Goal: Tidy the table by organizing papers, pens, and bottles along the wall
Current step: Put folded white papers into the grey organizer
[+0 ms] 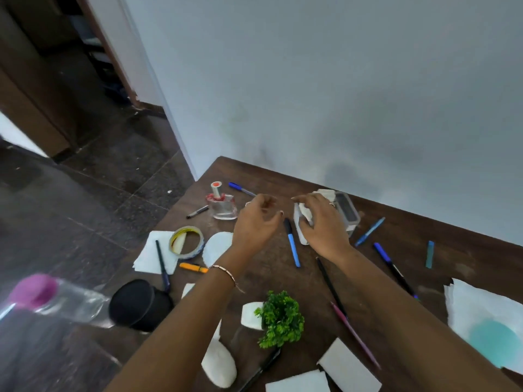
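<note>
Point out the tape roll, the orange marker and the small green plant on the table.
tape roll (198,235): head view, on the ring's right rim.
orange marker (193,267): head view, on the middle of its orange barrel.
small green plant (281,318): head view, on the centre of its foliage.

The desk (271,281) stands against the wall (339,80). Near its far left corner a perfume bottle (222,205) stands, with a pen (241,189) behind it and a marker (197,212) to its left. A tape roll (186,242) lies on a paper (151,253) nearer the left edge. A clear box (346,210) sits right of the bottle, close to the wall. A small plant (280,318) stands in the near middle.
</note>
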A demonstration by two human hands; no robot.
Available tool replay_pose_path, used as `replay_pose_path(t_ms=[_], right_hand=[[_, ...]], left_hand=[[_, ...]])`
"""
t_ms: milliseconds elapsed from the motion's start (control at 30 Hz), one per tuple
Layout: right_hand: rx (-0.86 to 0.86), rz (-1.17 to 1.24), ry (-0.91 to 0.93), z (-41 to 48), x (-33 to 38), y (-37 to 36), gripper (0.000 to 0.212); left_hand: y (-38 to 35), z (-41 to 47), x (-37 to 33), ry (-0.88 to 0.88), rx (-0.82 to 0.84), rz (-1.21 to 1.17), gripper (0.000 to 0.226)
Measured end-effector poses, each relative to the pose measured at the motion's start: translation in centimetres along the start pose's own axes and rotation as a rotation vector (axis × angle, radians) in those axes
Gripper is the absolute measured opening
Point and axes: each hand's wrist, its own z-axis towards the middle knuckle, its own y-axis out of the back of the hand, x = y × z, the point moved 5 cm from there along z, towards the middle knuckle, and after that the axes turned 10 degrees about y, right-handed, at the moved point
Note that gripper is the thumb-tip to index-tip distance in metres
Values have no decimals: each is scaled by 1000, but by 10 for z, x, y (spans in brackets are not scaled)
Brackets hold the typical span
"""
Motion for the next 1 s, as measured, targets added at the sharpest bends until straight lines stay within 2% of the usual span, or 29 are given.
replay_pose_path(t_ms=[233,333,433,667,833,1000], right_hand=[[174,132,131,8,88,-71,40],[310,95,142,12,124,-102,46],[392,70,201,17,147,-129,42],[519,6,167,34,160,-193,35],[600,-204,193,40,158,-216,28],[688,-345,274,43,154,-233,20]], left_hand=[[101,-43,59,169,-203,-95,28],[146,-51,100,303,-301,-123,29],[174,-48,143,452,-337,-121,32],[182,-20,215,676,-194,2,45],[171,1,247,862,-88,168,52],[166,21,255,912,-32,333,65]])
